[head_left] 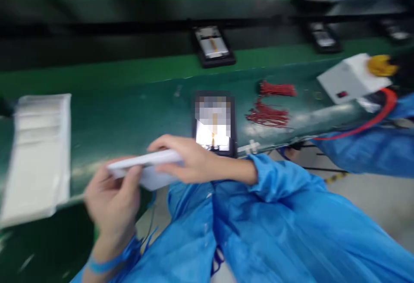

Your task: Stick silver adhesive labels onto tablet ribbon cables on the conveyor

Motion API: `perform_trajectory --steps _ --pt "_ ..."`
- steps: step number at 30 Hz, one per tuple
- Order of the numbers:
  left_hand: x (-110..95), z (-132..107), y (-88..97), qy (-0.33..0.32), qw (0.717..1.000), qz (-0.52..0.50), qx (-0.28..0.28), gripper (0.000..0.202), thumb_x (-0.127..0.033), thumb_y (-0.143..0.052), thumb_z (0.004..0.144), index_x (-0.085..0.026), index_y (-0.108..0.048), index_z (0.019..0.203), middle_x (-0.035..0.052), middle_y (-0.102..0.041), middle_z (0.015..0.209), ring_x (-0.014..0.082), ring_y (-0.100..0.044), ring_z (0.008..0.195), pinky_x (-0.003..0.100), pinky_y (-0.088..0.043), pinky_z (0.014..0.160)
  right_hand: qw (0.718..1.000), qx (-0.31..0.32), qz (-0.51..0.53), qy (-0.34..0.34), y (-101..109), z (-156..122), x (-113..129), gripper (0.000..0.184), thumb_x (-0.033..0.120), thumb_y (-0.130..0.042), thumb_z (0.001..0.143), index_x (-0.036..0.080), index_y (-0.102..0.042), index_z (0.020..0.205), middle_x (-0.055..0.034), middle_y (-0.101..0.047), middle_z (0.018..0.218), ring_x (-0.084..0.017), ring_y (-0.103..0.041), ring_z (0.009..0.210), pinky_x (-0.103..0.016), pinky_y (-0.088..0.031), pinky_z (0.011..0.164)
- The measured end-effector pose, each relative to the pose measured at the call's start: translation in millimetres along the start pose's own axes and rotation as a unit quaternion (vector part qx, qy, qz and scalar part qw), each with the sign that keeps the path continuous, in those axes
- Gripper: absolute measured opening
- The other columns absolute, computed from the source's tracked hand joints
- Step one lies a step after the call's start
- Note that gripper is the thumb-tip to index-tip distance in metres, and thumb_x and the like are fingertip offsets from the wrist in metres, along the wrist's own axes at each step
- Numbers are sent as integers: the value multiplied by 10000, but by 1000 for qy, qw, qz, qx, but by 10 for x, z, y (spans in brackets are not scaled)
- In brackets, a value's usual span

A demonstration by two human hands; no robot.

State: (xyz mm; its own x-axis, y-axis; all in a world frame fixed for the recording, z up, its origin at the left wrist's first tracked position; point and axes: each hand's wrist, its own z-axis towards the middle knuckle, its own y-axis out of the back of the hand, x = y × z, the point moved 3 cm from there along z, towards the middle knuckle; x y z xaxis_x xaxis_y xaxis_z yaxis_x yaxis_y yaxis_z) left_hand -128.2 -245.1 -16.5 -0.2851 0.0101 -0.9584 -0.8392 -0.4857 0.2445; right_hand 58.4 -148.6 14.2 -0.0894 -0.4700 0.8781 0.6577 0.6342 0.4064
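Both my hands grip a thin white sheet-like piece (158, 178), tilted and seen nearly edge-on; blur hides its exact kind. My left hand (113, 197) pinches its left end, the thumb on the near side. At the opposite end, my right hand (190, 160) has its fingers closed on it. Just beyond my right hand lies a black tray-like holder (233, 138) with a pale flat device (218, 123) in it. An orange strip runs along that device, and part of it is pixelated.
White sheets (35, 162) lie at left on the green bench (129, 110). Right of the holder are red wire bundles (270, 114). A white box (352, 78) with a yellow thing (382, 65) stands further right. Similar holders (215, 47) line the back; a blue sleeve (365, 149) shows at right.
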Motion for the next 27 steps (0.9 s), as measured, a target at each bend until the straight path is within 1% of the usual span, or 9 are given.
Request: perform_trajectory --steps 4,6,10,14,20,23,25,26,27 --pt "29 -55 -103 60 996 -58 25 454 -458 -902 843 -209 -755 1193 80 -792 1037 179 -740 818 238 -608 680 995 -47 72 -52 9 -118 -170 175 356 -577 1062 205 -663 1038 -15 -758 1000 -153 -708 912 -274 -525 836" --pt "21 -60 -180 59 997 -45 21 408 -471 -898 843 -188 -776 1110 67 -779 927 144 -703 704 196 -554 590 995 -57 72 -51 16 -161 -148 147 319 -602 1045 197 -676 1008 -14 -743 948 -153 -690 872 -281 -508 799" --pt "-38 -106 -223 32 999 -9 14 341 -495 -861 879 -170 -795 957 46 -746 800 107 -627 590 174 -473 512 993 -105 -54 18 9 -184 -68 150 279 -585 1054 190 -704 1035 -54 -754 1003 -193 -670 949 -352 -469 836" --pt "-55 -125 -211 -8 1000 25 -15 310 -471 -830 910 -164 -797 888 28 -718 724 92 -579 544 172 -440 493 967 -148 -196 71 -47 -188 -68 212 256 -547 1085 223 -729 981 -38 -762 949 -185 -634 878 -383 -396 798" --pt "-52 -92 -246 -4 999 44 -23 359 -470 -783 939 -154 -723 778 0 -620 615 86 -501 501 177 -387 458 927 -169 -308 135 -141 -249 -78 165 178 -558 1057 251 -706 1058 -30 -796 989 -194 -635 856 -405 -374 786" --pt "-101 -72 -244 -13 999 43 -13 381 -429 -768 946 -159 -649 705 -22 -529 551 77 -432 471 174 -329 429 915 -184 -324 154 -166 -254 -82 179 138 -549 1040 247 -685 1002 -37 -791 1014 -201 -626 881 -405 -371 788" --pt "-122 -75 -253 -14 999 40 26 289 -392 -806 905 -168 -672 783 -10 -607 640 93 -522 532 178 -412 486 928 -179 -299 132 -167 -232 -98 178 163 -537 1046 242 -661 945 -44 -776 1016 -205 -614 895 -402 -375 794" --pt "-121 -84 -265 -8 998 38 58 240 -373 -839 869 -178 -700 891 7 -676 749 114 -600 605 193 -480 546 938 -171 -279 115 -165 -218 -108 176 187 -531 1051 239 -646 928 -48 -765 1008 -207 -607 897 -401 -379 797" --pt "-113 -98 -278 1 995 34 91 302 -356 -866 833 -193 -708 1031 26 -723 872 142 -665 692 220 -538 615 948 -162 -258 98 -162 -205 -117 172 210 -526 1054 235 -633 921 -54 -753 996 -210 -601 898 -400 -386 800"
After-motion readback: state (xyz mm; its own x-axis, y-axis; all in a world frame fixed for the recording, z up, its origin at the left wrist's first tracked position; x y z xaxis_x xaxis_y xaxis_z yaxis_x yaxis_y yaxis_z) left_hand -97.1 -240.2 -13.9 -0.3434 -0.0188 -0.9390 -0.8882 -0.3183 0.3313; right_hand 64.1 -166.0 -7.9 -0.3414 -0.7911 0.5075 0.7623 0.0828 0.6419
